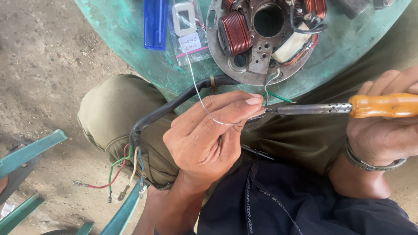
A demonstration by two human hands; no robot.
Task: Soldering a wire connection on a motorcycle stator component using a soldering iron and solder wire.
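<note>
My right hand (385,117) grips a soldering iron by its orange wooden handle (385,105); its metal shaft (313,109) points left, the tip meeting my left fingertips. My left hand (213,132) pinches a thin silver solder wire (198,89) against the iron's tip, beside a green wire (278,97). Just above lies a round metal stator plate (261,56) with copper coils (236,32) on a green table edge (130,30). A black sleeved cable (174,104) runs from the plate down over my knee, ending in red, green and white leads (117,172).
A blue plastic case (155,24) and a clear bag with a small white part (188,26) lie on the table's left. Bare concrete floor (39,65) lies to the left. Green metal bars (30,150) stand at lower left. A metal bracelet (370,163) circles my right wrist.
</note>
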